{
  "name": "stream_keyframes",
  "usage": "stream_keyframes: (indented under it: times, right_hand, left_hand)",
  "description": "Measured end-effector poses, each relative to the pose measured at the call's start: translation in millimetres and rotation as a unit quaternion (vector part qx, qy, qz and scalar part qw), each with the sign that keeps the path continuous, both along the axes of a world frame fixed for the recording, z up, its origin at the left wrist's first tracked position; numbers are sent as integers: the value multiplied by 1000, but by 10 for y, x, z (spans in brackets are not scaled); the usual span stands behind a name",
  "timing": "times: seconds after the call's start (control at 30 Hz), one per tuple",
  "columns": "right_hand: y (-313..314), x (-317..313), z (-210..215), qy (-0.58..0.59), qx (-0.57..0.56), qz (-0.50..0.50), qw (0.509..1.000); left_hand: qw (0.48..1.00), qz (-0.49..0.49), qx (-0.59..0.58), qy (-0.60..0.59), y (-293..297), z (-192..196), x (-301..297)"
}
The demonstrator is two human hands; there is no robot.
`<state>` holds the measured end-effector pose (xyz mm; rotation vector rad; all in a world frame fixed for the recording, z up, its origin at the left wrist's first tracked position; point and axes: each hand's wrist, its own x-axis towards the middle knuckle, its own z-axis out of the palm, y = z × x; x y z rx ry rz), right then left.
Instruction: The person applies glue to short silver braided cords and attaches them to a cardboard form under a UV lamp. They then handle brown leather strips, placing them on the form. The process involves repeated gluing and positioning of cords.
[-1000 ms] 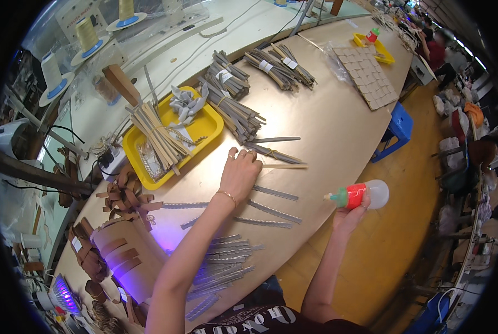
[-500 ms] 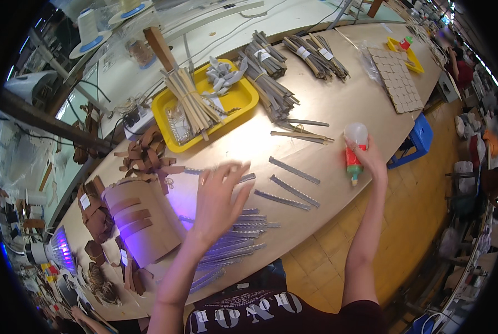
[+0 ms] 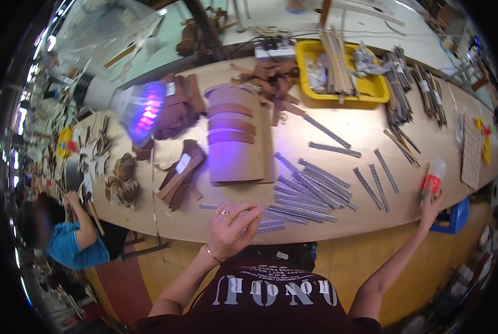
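Note:
My right hand (image 3: 430,207) is wrapped round a squeeze bottle (image 3: 432,179) with a clear body, a red label and a green lower end, over the table's right part. My left hand (image 3: 235,227) is closed with fingertips pinched together, by the table's front edge; whatever it may hold cannot be made out. Just right of it lie several thin grey strips (image 3: 310,192) with wavy edges, loosely piled. Three more grey strips (image 3: 371,188) lie apart nearer the bottle. Behind my left hand stands a curved tan board (image 3: 239,161) with brown bands across it.
A lit purple lamp (image 3: 143,111) hangs over the left side, near brown strip bundles (image 3: 183,172). At the back sits a yellow tray (image 3: 346,102) holding sticks, with stick bundles (image 3: 398,92) beside it. A co-worker in a blue shirt (image 3: 79,239) is at the left. A blue stool (image 3: 455,214) stands at the right.
The view has swung left, bringing the lamp and co-worker in. My left hand has gone from spread fingers above the strips to a pinch at the front edge. My right hand still grips the bottle.

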<state>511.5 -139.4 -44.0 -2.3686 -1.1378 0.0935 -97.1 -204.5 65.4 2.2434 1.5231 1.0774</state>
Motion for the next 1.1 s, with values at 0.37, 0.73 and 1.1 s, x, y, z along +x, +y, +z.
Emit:
stream_keyframes:
  times: [0.37,0.73,1.1]
  right_hand:
    - [-184,-2661,690,24,195,129,972]
    - [387,-4674,1393,109,209,413,880]
    - [622,-4508,1264,130,164,382,900]
  left_hand:
    - [962,265,12,57,-13,-167,-1075]
    - [940,202,-222,164,515,-628,-1630]
    - [947,217,-159,177,408,-296,-2080]
